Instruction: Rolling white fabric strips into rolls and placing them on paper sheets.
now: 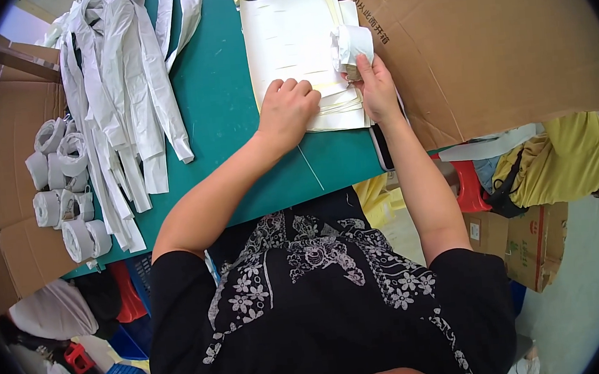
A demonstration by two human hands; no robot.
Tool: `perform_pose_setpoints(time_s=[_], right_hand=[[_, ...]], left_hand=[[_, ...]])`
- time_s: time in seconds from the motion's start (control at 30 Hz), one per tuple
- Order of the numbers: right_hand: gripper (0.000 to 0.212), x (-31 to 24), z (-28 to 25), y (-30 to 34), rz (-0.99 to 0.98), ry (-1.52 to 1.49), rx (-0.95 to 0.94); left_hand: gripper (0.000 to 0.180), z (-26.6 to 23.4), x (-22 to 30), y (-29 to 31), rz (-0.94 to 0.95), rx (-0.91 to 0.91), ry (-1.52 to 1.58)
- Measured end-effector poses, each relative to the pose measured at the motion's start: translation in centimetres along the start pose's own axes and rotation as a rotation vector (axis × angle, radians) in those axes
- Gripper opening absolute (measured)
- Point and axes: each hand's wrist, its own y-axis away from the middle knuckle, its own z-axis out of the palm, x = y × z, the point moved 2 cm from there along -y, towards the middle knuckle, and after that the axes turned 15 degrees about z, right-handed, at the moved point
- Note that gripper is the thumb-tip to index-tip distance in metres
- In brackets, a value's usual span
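Observation:
A stack of white sheets with yellowish edges lies on the green table in front of me. My left hand rests at its near left edge with the fingers curled closed; whatever they may hold is hidden. My right hand grips a white rolled strip over the right side of the stack, thumb on its near side. Beneath the hands, smaller sheets stick out in layers. A thin pale line runs over the table below my left hand.
Long white strips lie in a heap at the left. Beside them several white rolls are piled against a cardboard box. A large cardboard sheet covers the right. A dark flat object sits by my right forearm. Another person's yellow clothing shows at right.

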Motion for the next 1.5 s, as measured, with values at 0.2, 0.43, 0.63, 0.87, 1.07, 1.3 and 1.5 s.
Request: perform_pose_setpoints(time_s=[0.2,0.43,0.63,0.87,1.07,1.3,1.5], right_hand=[[0.033,0.0,0.0,0.0,0.011,0.072,0.031],[0.033,-0.1,0.2,0.2,0.024,-0.02,0.027],[0.033,0.0,0.1,0.0,0.015,-0.038,0.023],[0.035,0.0,0.1,0.1,0.011,0.027,0.049],[0.034,-0.7,1.1,0.8,-0.094,0.444,0.126],[0.032,-1.6,2.7,1.5,-0.253,1.089,0.163],[0.026,-0.7,4.3,2.2,-0.56,1.354,0.082]], left_hand=[[0.015,0.5,0.0,0.7,-0.07,0.041,0.134],[0.019,0.2,-0.7,-0.3,-0.251,-0.11,0.306],[0.022,0.0,-0.9,-0.6,-0.204,-0.193,0.309],[0.02,-1.0,-0.3,-0.7,-0.182,-0.186,0.301],[0.011,-3.7,-1.9,1.7,-0.023,0.096,0.719],[0.021,-9.9,-12.3,15.1,-0.323,1.166,1.635],[0.013,-11.2,-10.4,19.0,-0.539,1.098,1.467]])
